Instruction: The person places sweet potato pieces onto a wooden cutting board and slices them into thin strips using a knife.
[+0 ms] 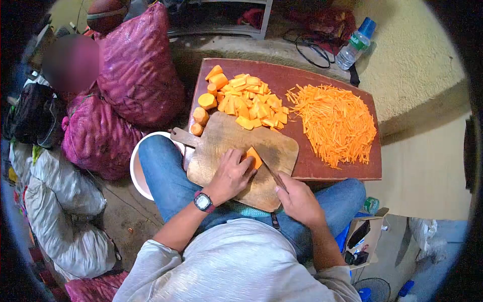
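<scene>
A wooden cutting board (pixel 216 146) with a short handle lies tilted on the near side of a low red-brown table (pixel 312 173). My left hand (pixel 234 171) presses a carrot piece (pixel 254 157) down on the board, its fingers bent over the piece. In my right hand (pixel 299 199) is a knife (pixel 274 176), fingers wrapped round its handle, with the blade at the right edge of the carrot piece. Behind the board lies a pile of carrot slices (pixel 256 103), with thicker carrot chunks (pixel 207 101) to its left. Shredded carrot strips (pixel 337 126) form a heap at the right.
Full pink mesh sacks (pixel 141 65) stand at the left, near white sacks (pixel 65 226) on the floor. A white basin (pixel 137 173) sits beside my left knee. A plastic bottle (pixel 356 45) with a blue cap stands behind the table. An open box (pixel 370 241) is at the right.
</scene>
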`<move>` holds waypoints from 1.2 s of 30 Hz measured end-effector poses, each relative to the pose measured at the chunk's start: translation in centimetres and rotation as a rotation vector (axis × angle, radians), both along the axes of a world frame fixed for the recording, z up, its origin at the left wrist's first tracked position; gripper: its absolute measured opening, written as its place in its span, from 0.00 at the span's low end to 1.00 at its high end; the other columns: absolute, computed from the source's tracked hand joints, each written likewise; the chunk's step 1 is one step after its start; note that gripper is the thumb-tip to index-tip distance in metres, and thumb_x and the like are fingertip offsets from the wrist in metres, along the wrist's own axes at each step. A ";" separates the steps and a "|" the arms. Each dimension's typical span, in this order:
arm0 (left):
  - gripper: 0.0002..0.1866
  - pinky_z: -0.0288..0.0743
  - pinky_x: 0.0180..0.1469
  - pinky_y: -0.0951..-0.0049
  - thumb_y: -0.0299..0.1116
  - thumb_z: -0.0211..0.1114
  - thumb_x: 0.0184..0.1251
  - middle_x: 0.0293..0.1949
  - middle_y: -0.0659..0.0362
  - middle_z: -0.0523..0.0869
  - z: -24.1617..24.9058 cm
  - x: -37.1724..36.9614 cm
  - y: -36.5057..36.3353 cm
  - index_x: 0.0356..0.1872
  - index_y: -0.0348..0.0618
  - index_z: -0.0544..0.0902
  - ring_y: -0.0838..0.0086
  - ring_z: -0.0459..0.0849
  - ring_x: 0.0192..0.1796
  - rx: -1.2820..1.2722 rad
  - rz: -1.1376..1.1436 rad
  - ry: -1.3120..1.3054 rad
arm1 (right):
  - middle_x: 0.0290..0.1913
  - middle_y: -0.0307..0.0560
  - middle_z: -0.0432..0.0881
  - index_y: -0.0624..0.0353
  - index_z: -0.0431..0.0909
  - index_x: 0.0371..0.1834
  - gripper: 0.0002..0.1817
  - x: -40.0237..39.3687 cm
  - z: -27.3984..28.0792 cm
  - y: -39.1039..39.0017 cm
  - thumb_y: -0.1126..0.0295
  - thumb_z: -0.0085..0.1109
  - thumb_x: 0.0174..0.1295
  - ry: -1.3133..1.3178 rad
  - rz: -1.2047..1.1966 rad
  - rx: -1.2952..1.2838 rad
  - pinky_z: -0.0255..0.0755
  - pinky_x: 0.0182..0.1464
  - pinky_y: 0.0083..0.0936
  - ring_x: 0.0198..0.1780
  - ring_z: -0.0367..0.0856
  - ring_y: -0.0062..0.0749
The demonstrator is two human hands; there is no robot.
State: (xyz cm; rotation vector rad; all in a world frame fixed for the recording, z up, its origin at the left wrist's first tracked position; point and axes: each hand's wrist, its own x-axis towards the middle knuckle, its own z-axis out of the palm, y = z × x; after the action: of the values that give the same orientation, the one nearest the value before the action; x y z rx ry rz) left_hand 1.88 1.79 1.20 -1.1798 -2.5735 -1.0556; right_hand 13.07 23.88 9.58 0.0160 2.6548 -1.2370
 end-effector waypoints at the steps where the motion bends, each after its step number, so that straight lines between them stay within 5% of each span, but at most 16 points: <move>1: 0.18 0.73 0.59 0.50 0.31 0.77 0.65 0.52 0.45 0.80 0.3 0.1 0.0 0.53 0.37 0.85 0.47 0.79 0.56 0.002 -0.001 -0.009 | 0.49 0.71 0.87 0.67 0.75 0.69 0.20 0.3 -0.1 -0.2 0.72 0.57 0.78 -0.028 -0.023 -0.011 0.81 0.57 0.46 0.54 0.88 0.68; 9: 0.18 0.74 0.60 0.50 0.28 0.78 0.65 0.55 0.44 0.81 0.6 0.3 0.4 0.55 0.37 0.86 0.46 0.80 0.57 0.002 -0.013 -0.021 | 0.50 0.69 0.87 0.67 0.76 0.69 0.19 1.1 1.0 -0.7 0.73 0.57 0.78 -0.176 -0.112 -0.142 0.81 0.58 0.42 0.55 0.89 0.65; 11: 0.21 0.72 0.58 0.50 0.32 0.78 0.62 0.56 0.47 0.80 0.4 0.4 0.7 0.56 0.39 0.86 0.50 0.79 0.57 -0.061 0.031 0.044 | 0.52 0.71 0.87 0.62 0.75 0.68 0.19 1.3 0.2 -0.8 0.67 0.59 0.79 -0.028 -0.105 -0.136 0.81 0.55 0.57 0.57 0.87 0.71; 17: 0.32 0.72 0.58 0.51 0.31 0.79 0.49 0.55 0.48 0.80 0.4 0.1 0.3 0.61 0.38 0.84 0.51 0.78 0.56 -0.201 -0.026 0.076 | 0.58 0.70 0.87 0.61 0.74 0.71 0.22 1.4 0.3 -1.2 0.66 0.60 0.79 -0.032 -0.054 -0.035 0.82 0.58 0.57 0.57 0.87 0.70; 20: 0.32 0.72 0.58 0.51 0.30 0.78 0.51 0.54 0.48 0.79 -0.1 0.0 0.1 0.62 0.38 0.84 0.51 0.78 0.55 -0.175 -0.044 0.105 | 0.52 0.71 0.87 0.65 0.75 0.70 0.21 0.7 3.3 -1.4 0.70 0.59 0.78 -0.222 -0.060 0.001 0.81 0.55 0.50 0.58 0.87 0.68; 26: 0.27 0.72 0.55 0.52 0.32 0.76 0.58 0.49 0.48 0.79 0.7 -0.4 0.7 0.61 0.38 0.84 0.52 0.78 0.52 -0.156 0.015 0.015 | 0.54 0.71 0.87 0.64 0.75 0.70 0.21 0.1 0.8 -0.6 0.70 0.58 0.77 -0.087 -0.157 -0.022 0.81 0.56 0.48 0.59 0.87 0.68; 32: 0.21 0.71 0.52 0.53 0.34 0.74 0.67 0.45 0.50 0.78 0.4 0.0 0.7 0.59 0.39 0.85 0.53 0.78 0.51 -0.117 0.006 0.073 | 0.52 0.70 0.88 0.65 0.76 0.70 0.21 -0.4 1.5 -0.7 0.70 0.57 0.77 -0.229 -0.102 -0.058 0.81 0.56 0.47 0.57 0.88 0.67; 36: 0.22 0.71 0.53 0.53 0.33 0.74 0.65 0.46 0.50 0.79 0.3 -0.1 0.8 0.60 0.39 0.85 0.53 0.78 0.51 -0.143 0.007 0.082 | 0.51 0.70 0.87 0.64 0.76 0.69 0.20 -0.4 1.6 -0.6 0.69 0.58 0.77 -0.212 -0.097 -0.085 0.81 0.54 0.48 0.56 0.88 0.69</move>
State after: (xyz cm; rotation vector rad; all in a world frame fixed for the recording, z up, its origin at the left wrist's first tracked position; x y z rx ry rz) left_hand 1.78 2.60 1.51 -1.2177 -2.6242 -0.8155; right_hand 12.64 23.24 11.21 0.2517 2.4438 -1.2980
